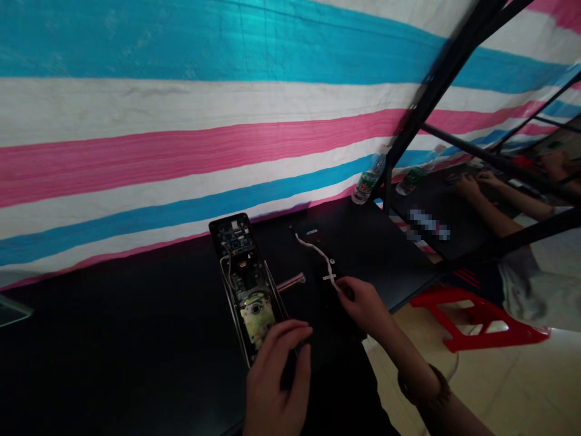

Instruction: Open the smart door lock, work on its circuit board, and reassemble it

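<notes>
A long black electronic device (250,275), its casing opened, lies on the black table with a blue circuit board (239,238) at its far end. Over the device's near end is my left hand (278,378), fingers curved and thumb apart, with nothing visible between them; contact with the device cannot be made out. My right hand (365,307) pinches the near end of a white cable (323,251). That cable stretches away over a dark part with a small label (312,232), hard to see against the table. A screwdriver-like handle (291,282) rests right of the device.
Plastic bottles (364,186) stand near the striped sheet (181,151) behind the table (136,339). Black metal frame bars (417,118) rise at the right. Beyond them, another person's hands (474,183) are over a second table, near a red stool (481,321).
</notes>
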Demonstrator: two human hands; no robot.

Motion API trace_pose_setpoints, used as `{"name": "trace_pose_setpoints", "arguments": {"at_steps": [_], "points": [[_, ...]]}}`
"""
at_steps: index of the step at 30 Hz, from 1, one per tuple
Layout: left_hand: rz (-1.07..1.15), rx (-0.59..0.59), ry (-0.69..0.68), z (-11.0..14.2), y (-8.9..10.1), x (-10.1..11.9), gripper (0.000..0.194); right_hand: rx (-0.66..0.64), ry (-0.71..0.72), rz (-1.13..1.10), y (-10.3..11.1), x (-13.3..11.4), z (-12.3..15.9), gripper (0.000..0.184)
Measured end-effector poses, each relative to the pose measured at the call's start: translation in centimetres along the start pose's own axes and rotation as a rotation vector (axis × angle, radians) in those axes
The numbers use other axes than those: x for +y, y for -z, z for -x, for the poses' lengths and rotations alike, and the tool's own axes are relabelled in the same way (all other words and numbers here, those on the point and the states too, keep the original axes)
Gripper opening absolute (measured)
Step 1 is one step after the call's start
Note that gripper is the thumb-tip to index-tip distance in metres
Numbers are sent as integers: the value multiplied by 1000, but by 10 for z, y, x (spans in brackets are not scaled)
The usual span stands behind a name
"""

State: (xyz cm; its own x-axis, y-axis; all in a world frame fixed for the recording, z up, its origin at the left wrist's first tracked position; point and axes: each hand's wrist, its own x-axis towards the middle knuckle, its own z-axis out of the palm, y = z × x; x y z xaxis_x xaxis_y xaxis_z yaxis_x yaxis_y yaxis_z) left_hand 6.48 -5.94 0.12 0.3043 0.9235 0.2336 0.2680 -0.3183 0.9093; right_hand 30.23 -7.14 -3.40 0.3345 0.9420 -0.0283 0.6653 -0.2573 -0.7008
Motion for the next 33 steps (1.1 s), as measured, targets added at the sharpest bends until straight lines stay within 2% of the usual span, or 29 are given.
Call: {"name": "trace_pose_setpoints", "arguments": {"at_steps": [3, 5, 7, 10, 11, 12, 13, 14, 16, 18, 21, 24, 28, 33], "points": [[237, -137, 253, -4, -9, 6, 28, 50, -3, -321, 13, -24, 11, 19], [450, -173, 440, -13, -12, 11, 42, -32, 0, -492, 18, -45, 29, 19], [664, -144, 600, -25, -13, 17, 58, -194, 39, -552, 20, -66, 51, 15], [869, 25, 723, -43, -6, 29, 63, -350, 137, -527, 17, -81, 78, 20], [886, 99, 726, -48, 0, 32, 59, -396, 192, -517, 15, -77, 84, 21], [880, 173, 714, -51, 8, 35, 55, -379, 235, -497, 12, -70, 87, 22], [856, 232, 694, -52, 17, 36, 50, -291, 262, -454, 9, -57, 89, 23], [820, 282, 669, -52, 27, 36, 46, -125, 233, -361, 4, -42, 90, 26], [726, 367, 609, -50, 49, 34, 42, 140, 187, -122, -9, -5, 88, 42], [629, 486, 504, -46, 69, 29, 37, 188, 160, 94, -22, 28, 85, 56], [539, 606, 427, -41, 89, 19, 35, 132, 199, 273, -36, 59, 79, 51], [500, 650, 496, -34, 95, 4, 42, 133, 226, 286, -34, 67, 71, 43], [483, 592, 593, -15, 88, -18, 49, 173, 250, 23, -16, 59, 61, 38], [465, 481, 585, 3, 71, -35, 51, 314, 11, -389, 8, 26, 56, 37]]}}
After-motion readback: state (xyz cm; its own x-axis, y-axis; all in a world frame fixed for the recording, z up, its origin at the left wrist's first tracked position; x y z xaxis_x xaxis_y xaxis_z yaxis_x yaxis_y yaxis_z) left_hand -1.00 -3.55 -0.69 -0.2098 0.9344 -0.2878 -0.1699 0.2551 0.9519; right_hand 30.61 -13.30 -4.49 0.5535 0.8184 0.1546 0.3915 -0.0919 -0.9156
